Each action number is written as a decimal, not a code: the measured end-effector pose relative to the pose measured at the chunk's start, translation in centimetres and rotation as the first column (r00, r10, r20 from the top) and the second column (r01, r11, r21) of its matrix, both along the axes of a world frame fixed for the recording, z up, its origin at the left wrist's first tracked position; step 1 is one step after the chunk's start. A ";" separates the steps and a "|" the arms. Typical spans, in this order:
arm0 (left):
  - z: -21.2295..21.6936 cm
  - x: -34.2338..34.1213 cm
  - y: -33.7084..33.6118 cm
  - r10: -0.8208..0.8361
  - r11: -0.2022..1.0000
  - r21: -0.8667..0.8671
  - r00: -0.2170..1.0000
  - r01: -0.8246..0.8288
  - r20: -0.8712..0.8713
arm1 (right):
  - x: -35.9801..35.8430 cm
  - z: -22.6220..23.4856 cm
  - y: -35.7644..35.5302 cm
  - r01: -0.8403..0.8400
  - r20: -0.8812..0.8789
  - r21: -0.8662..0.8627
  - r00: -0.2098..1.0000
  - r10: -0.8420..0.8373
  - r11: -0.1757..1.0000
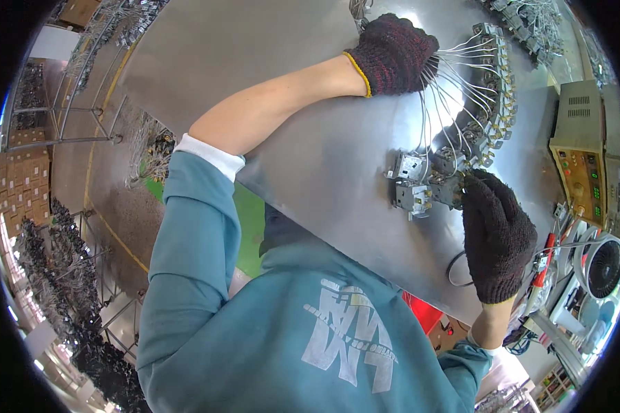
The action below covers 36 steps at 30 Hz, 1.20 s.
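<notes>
My left hand (396, 55), in a dark knit glove with a yellow cuff edge, is closed round a bundle of thin white wires (450, 81). The wires fan out to a curved row of small metal-cased electrical parts (497, 96) with brass-coloured terminals. At the near end of the row, my right hand (497, 234), also gloved, has its fingers bent against a metal-cased electrical part (448, 190). Its fingertips are partly hidden, but they appear to grip that part. Just left of it sit two more such parts (411, 182), side by side on the metal tabletop (324, 165).
More wired parts (527, 27) are heaped at the far right. A bench instrument (579, 155) with a lit display stands on the right, near a red-handled tool (544, 260) and a small fan (603, 267). Racks of hanging parts (69, 289) and stacked cartons (22, 186) fill the left.
</notes>
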<state>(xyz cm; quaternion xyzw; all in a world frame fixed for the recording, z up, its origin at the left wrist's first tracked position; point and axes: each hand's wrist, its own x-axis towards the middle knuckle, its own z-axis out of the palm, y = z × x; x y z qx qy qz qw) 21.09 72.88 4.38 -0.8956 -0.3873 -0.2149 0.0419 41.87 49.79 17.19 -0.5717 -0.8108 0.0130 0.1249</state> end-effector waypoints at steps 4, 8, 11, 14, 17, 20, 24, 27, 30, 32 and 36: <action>-0.1 0.0 0.1 -0.003 0.999 -0.034 1.000 0.003 -0.001 | 0.0 -0.3 0.0 -0.016 0.004 0.028 1.000 0.016 0.999; 0.1 -0.3 0.1 0.006 1.000 -0.004 1.000 -0.006 0.001 | -0.4 0.2 -0.6 0.047 -0.075 -0.026 0.996 -0.049 0.999; 0.1 -0.1 0.2 -0.008 0.999 -0.051 1.000 0.008 0.013 | 0.3 1.1 -2.3 0.090 -0.377 -0.157 0.915 -0.144 0.983; -0.1 0.4 0.3 -0.043 0.999 0.005 0.996 0.042 0.073 | -0.2 0.5 -2.6 0.125 -0.318 -0.077 0.937 -0.143 0.989; 0.2 0.4 0.1 -0.030 0.999 -0.027 0.998 0.032 0.051 | -0.6 1.4 -2.4 0.128 -0.110 -0.092 0.984 -0.138 0.987; 0.6 0.0 -0.1 -0.047 0.999 0.003 0.999 0.047 0.021 | 0.0 1.7 -1.9 0.007 -0.049 -0.001 0.999 -0.007 1.000; 0.7 -0.2 -0.4 -0.004 1.000 0.022 0.996 0.002 0.087 | 0.6 1.9 -1.5 -0.099 0.023 0.020 0.995 0.099 0.995; 2.0 0.7 -0.4 0.035 0.998 0.058 0.994 -0.029 -0.100 | 0.7 1.9 -0.9 -0.120 0.055 0.017 0.991 0.119 0.993; 2.5 2.1 -1.4 0.192 0.969 0.194 0.958 -0.152 -0.212 | 0.9 2.2 -0.7 -0.087 0.001 0.031 0.996 0.087 0.996; 4.1 2.7 -2.8 0.142 0.978 0.172 0.980 -0.117 -0.139 | 1.5 2.4 -0.5 -0.076 0.018 0.030 0.997 0.076 0.997; 6.1 3.5 -6.7 0.073 0.992 0.111 0.983 -0.055 -0.166 | 3.3 3.1 0.7 -0.063 0.082 -0.009 0.995 0.064 0.998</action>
